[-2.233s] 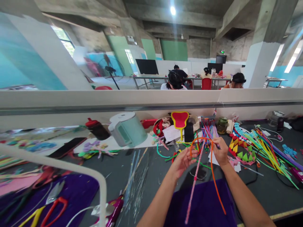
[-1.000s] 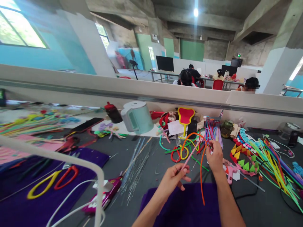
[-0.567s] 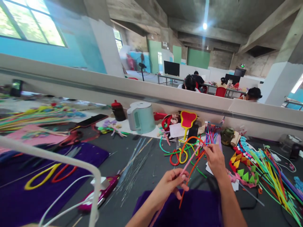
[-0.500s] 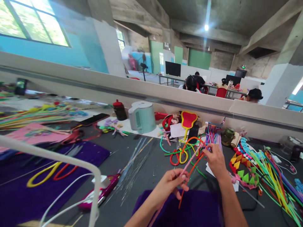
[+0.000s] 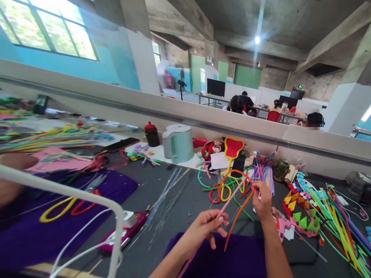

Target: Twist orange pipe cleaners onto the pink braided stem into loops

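Note:
My left hand (image 5: pixel 206 228) pinches a pink pipe cleaner (image 5: pixel 231 198) between thumb and forefinger, its other fingers loosely curled. The pink stem slants up to my right hand (image 5: pixel 262 201), where it meets an orange pipe cleaner (image 5: pixel 238 213). My right thumb and fingertips are closed on the orange one close to that crossing; the exact join is hidden by the fingers. One part of the orange stem arches over to the left, and its loose end hangs down right of my left hand. Beneath both hands lies a dark purple cloth (image 5: pixel 243 255).
Beyond my hands are red-and-yellow-handled scissors (image 5: pixel 225 192), a kettle (image 5: pixel 181 143) and a red-capped bottle (image 5: pixel 151 134). Bundled pipe cleaners (image 5: pixel 342 220) lie right. A glue gun (image 5: pixel 127 233), larger scissors (image 5: pixel 58 208) and a white bar (image 5: pixel 87 189) stand left, near another person's blurred arm (image 5: pixel 11 177).
The orange stem's lower end has come away from my left fingers and hangs to their right. My right hand has shifted slightly. Another person's arm has entered at the left edge.

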`<control>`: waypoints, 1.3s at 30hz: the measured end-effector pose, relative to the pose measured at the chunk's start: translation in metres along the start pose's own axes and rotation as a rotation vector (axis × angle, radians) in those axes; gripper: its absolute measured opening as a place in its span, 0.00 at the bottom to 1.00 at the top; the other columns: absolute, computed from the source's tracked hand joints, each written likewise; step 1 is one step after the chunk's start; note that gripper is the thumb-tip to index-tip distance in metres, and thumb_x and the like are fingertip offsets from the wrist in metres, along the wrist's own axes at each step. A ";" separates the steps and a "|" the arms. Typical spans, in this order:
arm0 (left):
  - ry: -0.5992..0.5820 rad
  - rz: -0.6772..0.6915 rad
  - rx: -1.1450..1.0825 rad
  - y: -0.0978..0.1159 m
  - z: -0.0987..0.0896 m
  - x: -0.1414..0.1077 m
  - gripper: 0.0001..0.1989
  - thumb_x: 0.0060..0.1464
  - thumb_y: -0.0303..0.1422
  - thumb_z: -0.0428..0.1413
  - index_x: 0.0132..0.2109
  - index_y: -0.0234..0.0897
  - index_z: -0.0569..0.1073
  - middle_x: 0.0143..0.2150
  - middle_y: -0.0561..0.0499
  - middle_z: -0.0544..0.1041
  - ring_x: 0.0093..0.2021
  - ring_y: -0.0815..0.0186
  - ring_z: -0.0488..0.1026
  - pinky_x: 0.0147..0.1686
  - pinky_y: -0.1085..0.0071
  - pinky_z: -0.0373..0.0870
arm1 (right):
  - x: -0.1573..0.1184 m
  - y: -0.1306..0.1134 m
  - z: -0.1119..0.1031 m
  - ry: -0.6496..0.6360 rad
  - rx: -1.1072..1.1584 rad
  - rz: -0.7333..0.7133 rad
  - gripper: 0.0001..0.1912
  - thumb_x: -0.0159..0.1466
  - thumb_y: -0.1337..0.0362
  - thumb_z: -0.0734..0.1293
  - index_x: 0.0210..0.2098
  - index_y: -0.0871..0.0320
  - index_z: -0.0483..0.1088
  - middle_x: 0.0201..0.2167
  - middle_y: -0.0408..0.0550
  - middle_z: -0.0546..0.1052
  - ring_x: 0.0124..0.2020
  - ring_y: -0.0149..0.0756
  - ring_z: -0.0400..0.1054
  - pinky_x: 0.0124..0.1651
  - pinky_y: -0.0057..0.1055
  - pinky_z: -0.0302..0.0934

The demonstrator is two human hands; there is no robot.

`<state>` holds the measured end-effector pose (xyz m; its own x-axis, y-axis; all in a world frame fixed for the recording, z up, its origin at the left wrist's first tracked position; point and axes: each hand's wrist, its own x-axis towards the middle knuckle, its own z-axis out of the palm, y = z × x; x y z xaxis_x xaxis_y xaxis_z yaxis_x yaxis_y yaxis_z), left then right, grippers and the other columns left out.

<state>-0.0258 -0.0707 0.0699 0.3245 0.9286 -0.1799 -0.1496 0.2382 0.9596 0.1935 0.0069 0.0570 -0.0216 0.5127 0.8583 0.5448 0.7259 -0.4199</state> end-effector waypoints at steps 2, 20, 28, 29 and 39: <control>0.001 0.007 0.004 -0.001 -0.004 -0.002 0.20 0.46 0.44 0.62 0.39 0.32 0.73 0.34 0.46 0.76 0.28 0.63 0.77 0.14 0.78 0.66 | 0.000 -0.003 0.006 0.062 0.058 0.083 0.07 0.64 0.67 0.59 0.38 0.55 0.69 0.33 0.52 0.74 0.37 0.42 0.69 0.40 0.41 0.65; -0.031 0.193 0.172 0.004 -0.058 -0.001 0.28 0.50 0.49 0.56 0.54 0.40 0.70 0.50 0.42 0.75 0.50 0.54 0.71 0.41 0.62 0.71 | 0.002 -0.012 0.033 0.027 0.824 0.764 0.11 0.56 0.58 0.71 0.32 0.59 0.71 0.23 0.42 0.75 0.17 0.25 0.62 0.19 0.22 0.58; 0.226 0.768 1.182 0.080 -0.015 0.041 0.12 0.57 0.35 0.52 0.46 0.40 0.74 0.44 0.46 0.76 0.48 0.59 0.68 0.48 0.63 0.65 | -0.004 -0.024 0.037 -0.015 0.677 0.657 0.10 0.58 0.59 0.69 0.34 0.59 0.73 0.22 0.42 0.74 0.20 0.28 0.64 0.23 0.25 0.59; 0.183 0.775 1.282 0.085 -0.004 0.045 0.11 0.57 0.35 0.52 0.44 0.39 0.75 0.42 0.46 0.76 0.46 0.59 0.69 0.45 0.64 0.65 | -0.004 -0.024 0.036 -0.008 0.669 0.649 0.10 0.58 0.59 0.68 0.34 0.59 0.73 0.22 0.42 0.74 0.20 0.28 0.63 0.23 0.25 0.59; 0.035 0.810 1.311 0.073 0.024 0.077 0.08 0.54 0.28 0.52 0.31 0.39 0.75 0.29 0.51 0.74 0.35 0.65 0.71 0.34 0.73 0.63 | 0.000 -0.024 0.023 0.052 0.641 0.630 0.09 0.58 0.59 0.69 0.33 0.59 0.73 0.23 0.42 0.73 0.20 0.28 0.63 0.24 0.26 0.59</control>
<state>0.0112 0.0116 0.1312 0.5396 0.6921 0.4794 0.6362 -0.7081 0.3062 0.1610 0.0007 0.0602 0.1694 0.8920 0.4192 -0.1295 0.4418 -0.8877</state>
